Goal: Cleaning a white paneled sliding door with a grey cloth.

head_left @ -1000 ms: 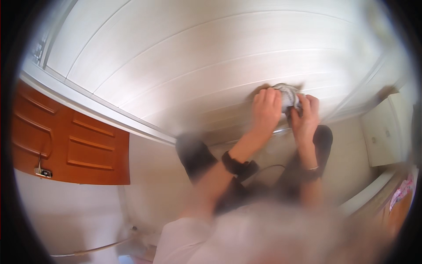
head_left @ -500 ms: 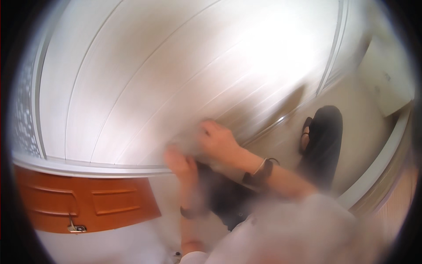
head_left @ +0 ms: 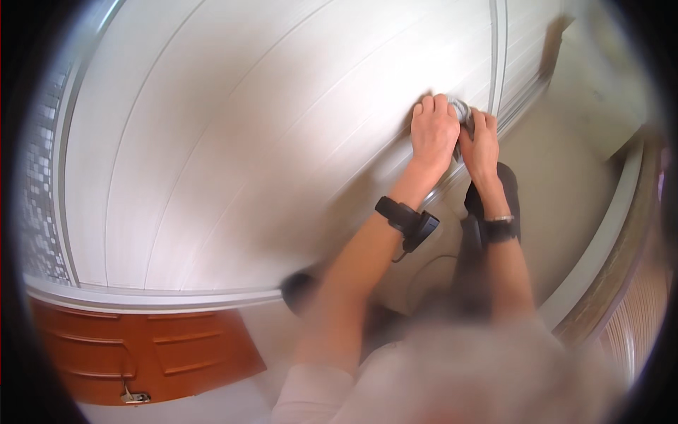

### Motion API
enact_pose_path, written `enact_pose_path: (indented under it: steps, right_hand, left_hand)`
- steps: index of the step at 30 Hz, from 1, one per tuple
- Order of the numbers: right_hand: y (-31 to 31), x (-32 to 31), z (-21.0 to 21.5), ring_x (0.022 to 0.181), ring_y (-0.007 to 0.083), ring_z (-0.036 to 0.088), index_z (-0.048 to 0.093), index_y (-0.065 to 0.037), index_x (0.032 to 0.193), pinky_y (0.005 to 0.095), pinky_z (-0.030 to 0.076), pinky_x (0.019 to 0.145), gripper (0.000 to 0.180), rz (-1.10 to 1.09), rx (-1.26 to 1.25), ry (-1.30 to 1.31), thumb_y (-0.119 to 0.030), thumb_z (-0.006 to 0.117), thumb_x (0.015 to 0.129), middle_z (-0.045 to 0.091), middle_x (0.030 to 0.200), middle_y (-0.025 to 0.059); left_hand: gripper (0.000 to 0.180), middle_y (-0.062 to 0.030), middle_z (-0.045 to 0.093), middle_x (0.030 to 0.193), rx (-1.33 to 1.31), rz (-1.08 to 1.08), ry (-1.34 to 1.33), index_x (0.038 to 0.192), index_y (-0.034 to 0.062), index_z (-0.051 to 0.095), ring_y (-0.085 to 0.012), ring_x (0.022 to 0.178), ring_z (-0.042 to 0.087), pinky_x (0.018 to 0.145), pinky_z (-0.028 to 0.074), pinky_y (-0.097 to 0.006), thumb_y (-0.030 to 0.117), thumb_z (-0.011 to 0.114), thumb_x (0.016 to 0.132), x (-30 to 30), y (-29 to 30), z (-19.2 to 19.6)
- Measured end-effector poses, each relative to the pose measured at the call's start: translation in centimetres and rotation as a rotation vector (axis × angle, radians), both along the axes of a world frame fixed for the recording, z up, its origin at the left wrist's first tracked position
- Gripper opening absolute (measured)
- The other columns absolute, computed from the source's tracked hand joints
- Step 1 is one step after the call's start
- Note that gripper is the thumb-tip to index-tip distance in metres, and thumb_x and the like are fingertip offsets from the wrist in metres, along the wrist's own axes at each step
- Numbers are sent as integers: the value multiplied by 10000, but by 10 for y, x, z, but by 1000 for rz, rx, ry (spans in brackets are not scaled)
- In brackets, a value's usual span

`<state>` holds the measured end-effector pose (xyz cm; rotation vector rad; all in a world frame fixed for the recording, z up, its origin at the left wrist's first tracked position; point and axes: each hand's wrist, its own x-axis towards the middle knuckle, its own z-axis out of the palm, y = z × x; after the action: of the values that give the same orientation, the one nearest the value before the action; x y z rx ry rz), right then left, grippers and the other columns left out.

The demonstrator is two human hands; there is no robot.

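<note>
My left hand (head_left: 434,131) and my right hand (head_left: 484,145) are close together at the lower right edge of a large white grooved panel (head_left: 212,141). Between them is a small round silvery-grey thing (head_left: 459,109), partly hidden by the fingers; I cannot tell its exact kind. The left fingers curl over it from the left, and the right thumb and fingers close on its right side. A black device (head_left: 409,225) is strapped to my left wrist, and a black band (head_left: 500,230) with a light bracelet circles the right.
A metal-framed edge (head_left: 498,56) runs up the panel's right side. At the lower left is an orange-brown door (head_left: 141,353) with a lever handle. My dark-trousered leg (head_left: 505,191) stands below the right hand. A pale box-like piece (head_left: 600,92) is at the far right.
Both hands have moved right and up along the panel's edge, from near its lower corner. The round grey thing now shows between them. My view has shifted slightly.
</note>
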<state>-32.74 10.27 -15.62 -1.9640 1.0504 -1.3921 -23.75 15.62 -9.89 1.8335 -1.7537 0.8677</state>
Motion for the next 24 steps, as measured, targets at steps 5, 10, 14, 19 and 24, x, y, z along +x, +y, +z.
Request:
enact_pose_path:
  steps: [5,10,14,19,24]
  right_hand:
    - [47,-23,3,1212,411,453,366,-79,1415,482,368,1003,870,121,-179,306,-115,775,648,412,1389,208]
    - [83,5,-33,1232,373,445,356,9,1400,463,341,1033,874,362,-196,101,-143,794,660,448,1361,183]
    - [124,62,-48,1143,408,493,464,25,1271,464,367,998,624,399,-42,-343,-33,673,686,526,1238,232]
    - [91,68,-55,1096,433,489,456,33,1254,465,395,963,584,234,-62,-283,24,613,692,494,1222,262]
    - [-72,41,-72,998,258,568,462,68,1155,380,462,873,408,-239,402,-515,-122,649,845,560,1103,186]
  left_hand:
    - [84,-89,545,859,209,74,-41,807,45,626,-252,862,551,738,447,-368,87,589,743,10,25,-10]
    - [168,-81,547,854,436,-80,-127,920,38,609,-248,863,552,725,455,-369,84,585,760,21,81,-9]
    - [226,-109,578,971,579,-9,-175,974,19,606,-264,914,561,749,466,-369,42,593,750,26,114,3]
    - [363,-234,555,1184,370,7,-54,1156,-43,561,-392,1096,533,923,432,-465,54,594,808,26,132,0]
    - [447,-247,528,1213,312,-17,69,1221,-55,522,-417,1110,520,925,442,-456,34,639,799,7,129,-40]
